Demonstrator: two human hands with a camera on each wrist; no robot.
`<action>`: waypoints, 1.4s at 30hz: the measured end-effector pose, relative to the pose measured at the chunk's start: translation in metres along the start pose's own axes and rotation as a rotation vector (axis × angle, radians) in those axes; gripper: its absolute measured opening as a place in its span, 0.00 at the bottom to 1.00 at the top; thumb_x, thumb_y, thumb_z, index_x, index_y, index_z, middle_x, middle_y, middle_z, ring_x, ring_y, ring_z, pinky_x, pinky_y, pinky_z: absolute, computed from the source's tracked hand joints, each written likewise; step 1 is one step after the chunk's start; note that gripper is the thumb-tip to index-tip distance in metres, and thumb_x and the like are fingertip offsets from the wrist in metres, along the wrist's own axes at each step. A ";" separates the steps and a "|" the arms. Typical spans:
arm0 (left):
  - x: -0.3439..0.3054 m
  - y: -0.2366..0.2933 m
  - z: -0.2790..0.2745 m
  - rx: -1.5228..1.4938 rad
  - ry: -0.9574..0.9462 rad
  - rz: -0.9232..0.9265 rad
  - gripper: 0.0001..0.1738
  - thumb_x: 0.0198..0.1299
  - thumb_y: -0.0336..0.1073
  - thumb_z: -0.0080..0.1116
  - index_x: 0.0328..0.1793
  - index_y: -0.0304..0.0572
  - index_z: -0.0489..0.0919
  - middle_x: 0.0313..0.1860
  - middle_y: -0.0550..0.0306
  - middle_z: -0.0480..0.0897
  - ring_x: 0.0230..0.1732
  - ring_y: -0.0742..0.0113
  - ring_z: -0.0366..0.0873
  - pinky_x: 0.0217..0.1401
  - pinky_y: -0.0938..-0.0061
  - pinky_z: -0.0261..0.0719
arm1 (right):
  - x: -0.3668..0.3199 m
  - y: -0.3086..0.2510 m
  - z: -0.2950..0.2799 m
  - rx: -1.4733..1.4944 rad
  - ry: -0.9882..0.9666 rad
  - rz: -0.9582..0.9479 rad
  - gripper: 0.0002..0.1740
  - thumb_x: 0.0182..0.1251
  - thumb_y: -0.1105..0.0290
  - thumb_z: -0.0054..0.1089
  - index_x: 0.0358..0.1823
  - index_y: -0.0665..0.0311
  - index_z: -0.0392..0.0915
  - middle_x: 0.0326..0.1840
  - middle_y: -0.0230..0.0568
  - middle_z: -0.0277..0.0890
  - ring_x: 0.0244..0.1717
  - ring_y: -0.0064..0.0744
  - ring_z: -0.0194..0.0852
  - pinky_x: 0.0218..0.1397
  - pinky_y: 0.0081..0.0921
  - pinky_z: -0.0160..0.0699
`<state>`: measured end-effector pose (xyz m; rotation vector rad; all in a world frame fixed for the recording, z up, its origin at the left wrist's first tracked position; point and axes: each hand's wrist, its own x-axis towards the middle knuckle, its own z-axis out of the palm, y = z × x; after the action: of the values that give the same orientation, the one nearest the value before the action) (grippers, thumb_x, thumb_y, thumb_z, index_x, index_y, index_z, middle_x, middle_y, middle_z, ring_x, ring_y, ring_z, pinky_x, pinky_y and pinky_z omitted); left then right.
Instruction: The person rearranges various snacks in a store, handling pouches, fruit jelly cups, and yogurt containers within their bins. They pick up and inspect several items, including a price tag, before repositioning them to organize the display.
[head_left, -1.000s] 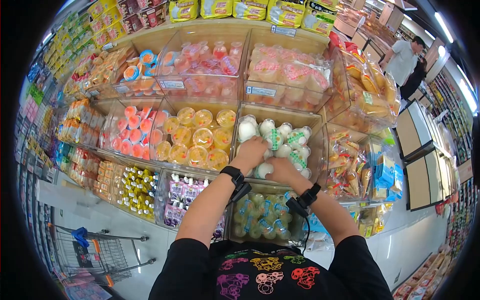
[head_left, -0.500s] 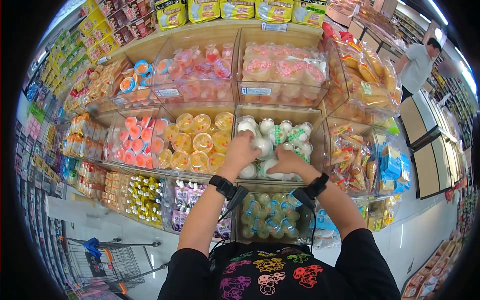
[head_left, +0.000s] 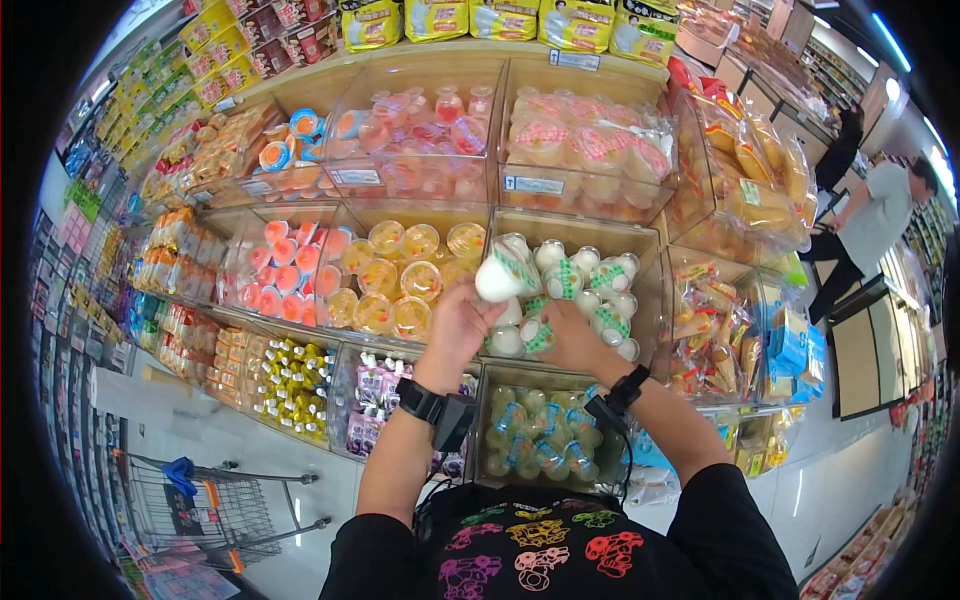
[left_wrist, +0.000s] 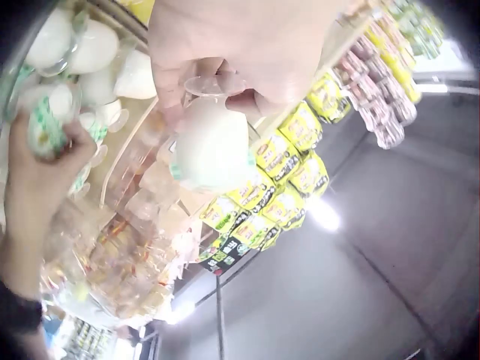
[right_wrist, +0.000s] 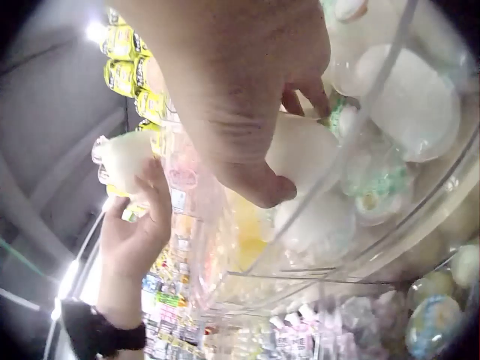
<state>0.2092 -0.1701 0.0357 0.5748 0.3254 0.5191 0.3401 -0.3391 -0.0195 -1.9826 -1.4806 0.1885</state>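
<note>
In the head view my left hand (head_left: 462, 325) holds up a white jelly cup (head_left: 503, 280) with a green-and-white label, raised at the bin's left side. The left wrist view shows fingers and thumb pinching this cup (left_wrist: 214, 139) by its clear rim. Lower, inside the clear bin (head_left: 645, 300), my right hand (head_left: 572, 338) grips another white cup (head_left: 533, 334) of the same kind. Seen from the right wrist, thumb and fingers spread round the white cup (right_wrist: 304, 150), its far side hidden by the hand. Several more such cups (head_left: 608, 275) lie to the right.
Yellow fruit jelly cups (head_left: 410, 285) fill the bin on the left. Pink-labelled cups (head_left: 585, 135) sit in the tier behind, bagged bread (head_left: 705, 320) to the right, and blue-labelled cups (head_left: 540, 440) in front. A shopping cart (head_left: 200, 510) stands at lower left; a person (head_left: 875, 225) stands at far right.
My left hand has lifted a white cup out and drawn it back toward me, tilting it. The right hand has closed round a cup in the bin. The person at far right has shifted rightward.
</note>
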 end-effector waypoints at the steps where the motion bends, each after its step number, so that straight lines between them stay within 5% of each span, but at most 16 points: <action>1: -0.002 -0.002 0.001 -0.072 0.001 -0.093 0.07 0.55 0.27 0.44 0.40 0.45 0.71 0.38 0.59 0.76 0.39 0.66 0.76 0.46 0.64 0.80 | -0.001 0.003 0.000 -0.081 -0.123 0.048 0.32 0.39 0.63 0.74 0.42 0.69 0.65 0.50 0.54 0.63 0.58 0.55 0.58 0.59 0.42 0.65; 3: -0.002 -0.011 -0.007 -0.232 0.018 -0.209 0.14 0.58 0.32 0.41 0.49 0.44 0.73 0.49 0.55 0.79 0.50 0.60 0.76 0.44 0.69 0.79 | -0.002 0.005 -0.002 -0.127 -0.109 -0.017 0.33 0.41 0.61 0.73 0.44 0.70 0.66 0.51 0.55 0.63 0.58 0.55 0.58 0.59 0.42 0.65; 6: 0.004 -0.027 -0.018 -0.338 0.022 -0.318 0.19 0.63 0.37 0.40 0.59 0.42 0.70 0.56 0.50 0.75 0.53 0.50 0.75 0.40 0.73 0.79 | -0.004 0.003 -0.005 -0.196 -0.108 -0.081 0.33 0.46 0.58 0.71 0.47 0.71 0.67 0.52 0.54 0.63 0.57 0.54 0.59 0.58 0.43 0.65; 11: 0.009 -0.039 -0.020 -0.358 0.018 -0.367 0.19 0.68 0.46 0.39 0.57 0.45 0.72 0.52 0.52 0.77 0.47 0.55 0.76 0.30 0.80 0.77 | -0.004 0.005 -0.011 -0.198 -0.071 -0.157 0.24 0.51 0.61 0.67 0.44 0.69 0.70 0.51 0.49 0.64 0.54 0.53 0.63 0.54 0.43 0.68; 14: 0.007 -0.042 -0.021 -0.362 -0.025 -0.393 0.19 0.69 0.47 0.40 0.56 0.47 0.73 0.47 0.54 0.78 0.40 0.59 0.77 0.24 0.83 0.75 | 0.001 -0.002 -0.028 -0.041 -0.202 -0.002 0.20 0.51 0.66 0.66 0.42 0.67 0.71 0.48 0.44 0.65 0.50 0.50 0.66 0.51 0.41 0.70; 16: 0.005 -0.045 -0.022 -0.354 -0.049 -0.382 0.18 0.69 0.47 0.40 0.55 0.48 0.74 0.45 0.55 0.79 0.37 0.61 0.77 0.22 0.83 0.74 | 0.018 -0.002 -0.046 -0.327 0.111 -0.119 0.20 0.49 0.68 0.66 0.43 0.66 0.71 0.47 0.47 0.66 0.45 0.50 0.69 0.50 0.39 0.70; 18: 0.003 -0.055 -0.029 -0.276 0.039 -0.406 0.18 0.68 0.48 0.41 0.52 0.48 0.76 0.42 0.57 0.80 0.34 0.63 0.78 0.21 0.83 0.75 | 0.036 -0.003 -0.058 -0.401 0.164 -0.105 0.24 0.46 0.67 0.67 0.45 0.65 0.71 0.47 0.49 0.67 0.48 0.49 0.68 0.50 0.40 0.70; 22: -0.008 -0.072 -0.030 -0.296 0.141 -0.425 0.17 0.68 0.45 0.42 0.52 0.46 0.76 0.47 0.58 0.81 0.44 0.63 0.80 0.39 0.73 0.82 | 0.051 0.013 -0.041 -0.671 -0.130 0.075 0.36 0.42 0.59 0.70 0.56 0.61 0.68 0.49 0.49 0.67 0.55 0.48 0.65 0.52 0.43 0.69; 23: -0.002 -0.081 -0.053 -0.269 -0.054 -0.430 0.17 0.67 0.44 0.43 0.54 0.46 0.75 0.50 0.58 0.81 0.50 0.64 0.79 0.50 0.69 0.80 | 0.050 0.019 -0.031 -0.678 -0.089 0.074 0.36 0.40 0.59 0.71 0.54 0.61 0.69 0.49 0.47 0.68 0.54 0.46 0.66 0.51 0.41 0.69; 29: -0.011 -0.082 -0.041 -0.090 0.024 -0.415 0.19 0.68 0.44 0.39 0.58 0.44 0.72 0.54 0.57 0.79 0.54 0.62 0.78 0.53 0.66 0.79 | 0.055 0.032 -0.026 -0.590 -0.082 0.155 0.34 0.42 0.64 0.70 0.55 0.53 0.70 0.50 0.46 0.67 0.54 0.45 0.66 0.49 0.39 0.70; 35: -0.009 -0.083 -0.046 -0.109 -0.005 -0.415 0.20 0.68 0.44 0.38 0.58 0.45 0.72 0.53 0.58 0.79 0.54 0.62 0.77 0.54 0.66 0.78 | 0.051 0.046 -0.031 -0.553 0.029 0.016 0.31 0.45 0.67 0.68 0.56 0.49 0.72 0.50 0.44 0.67 0.57 0.46 0.64 0.50 0.39 0.69; 37: 0.003 -0.088 -0.059 -0.095 0.000 -0.437 0.20 0.68 0.45 0.38 0.58 0.45 0.72 0.53 0.58 0.79 0.54 0.62 0.77 0.54 0.67 0.77 | 0.053 0.050 -0.027 -0.618 0.025 -0.008 0.37 0.43 0.63 0.71 0.60 0.49 0.69 0.56 0.49 0.66 0.62 0.50 0.61 0.56 0.43 0.67; 40: 0.010 -0.087 -0.060 -0.438 -0.334 -0.501 0.20 0.68 0.44 0.37 0.58 0.45 0.73 0.52 0.58 0.79 0.53 0.61 0.77 0.55 0.68 0.76 | 0.047 0.049 -0.034 -0.591 0.003 -0.016 0.46 0.37 0.59 0.75 0.65 0.48 0.65 0.64 0.55 0.62 0.67 0.55 0.56 0.63 0.48 0.62; 42: 0.006 -0.073 -0.010 -0.243 0.020 -0.362 0.19 0.68 0.43 0.37 0.57 0.45 0.74 0.51 0.58 0.80 0.51 0.62 0.78 0.54 0.68 0.76 | 0.045 0.015 -0.061 -0.397 -0.110 0.028 0.54 0.35 0.60 0.76 0.69 0.50 0.59 0.69 0.58 0.55 0.69 0.58 0.54 0.69 0.47 0.57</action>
<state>0.2372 -0.2144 -0.0163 0.2655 0.3693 0.2103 0.3971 -0.3255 0.0310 -2.3380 -1.6614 0.0136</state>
